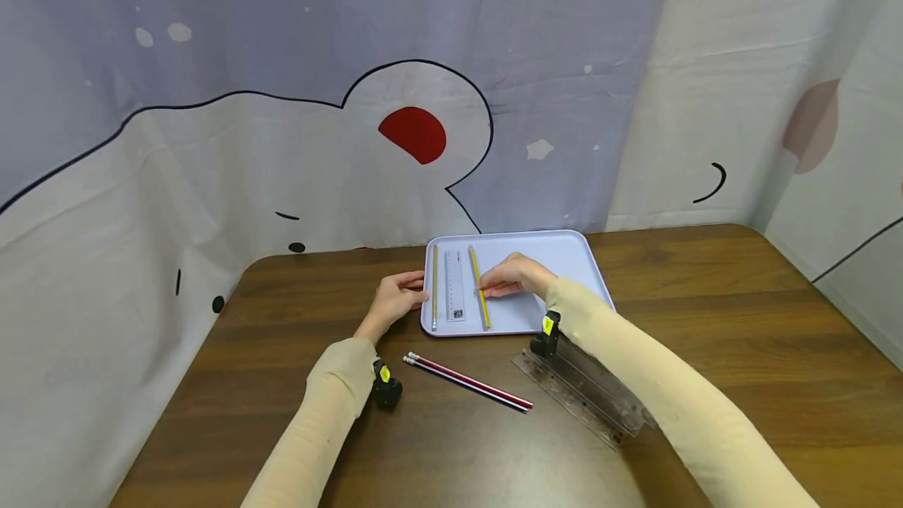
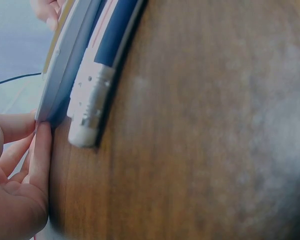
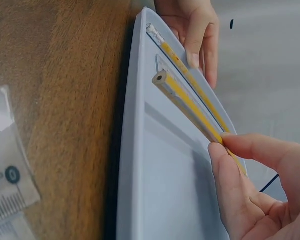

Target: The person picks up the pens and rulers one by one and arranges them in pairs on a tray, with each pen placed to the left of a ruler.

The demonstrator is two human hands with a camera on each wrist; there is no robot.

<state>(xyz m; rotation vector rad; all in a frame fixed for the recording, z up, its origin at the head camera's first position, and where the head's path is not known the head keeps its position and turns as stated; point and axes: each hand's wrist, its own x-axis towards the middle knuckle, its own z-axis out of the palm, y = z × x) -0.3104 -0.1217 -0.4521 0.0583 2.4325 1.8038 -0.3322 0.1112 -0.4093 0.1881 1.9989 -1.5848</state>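
Observation:
My right hand (image 1: 518, 274) pinches a yellow pencil (image 3: 187, 107) between thumb and fingers, over the pale lavender tray (image 1: 557, 253). In the right wrist view its unsharpened end points toward the camera, raised above the tray floor. My left hand (image 1: 392, 306) holds the tray's left rim, thumb at the top and fingers along the outside. Inside the tray, a second yellow pencil (image 1: 434, 284) with an eraser lies along the left side. Beside it is a clear ruler (image 1: 455, 288), between the two pencils and roughly parallel to them.
In front of the tray, a red pencil (image 1: 474, 382) and a dark blue pencil (image 1: 462, 384) lie side by side on the wooden table (image 1: 282, 382). Several clear rulers (image 1: 574, 390) are stacked beneath my right forearm. A patterned curtain (image 1: 282, 155) hangs behind the table.

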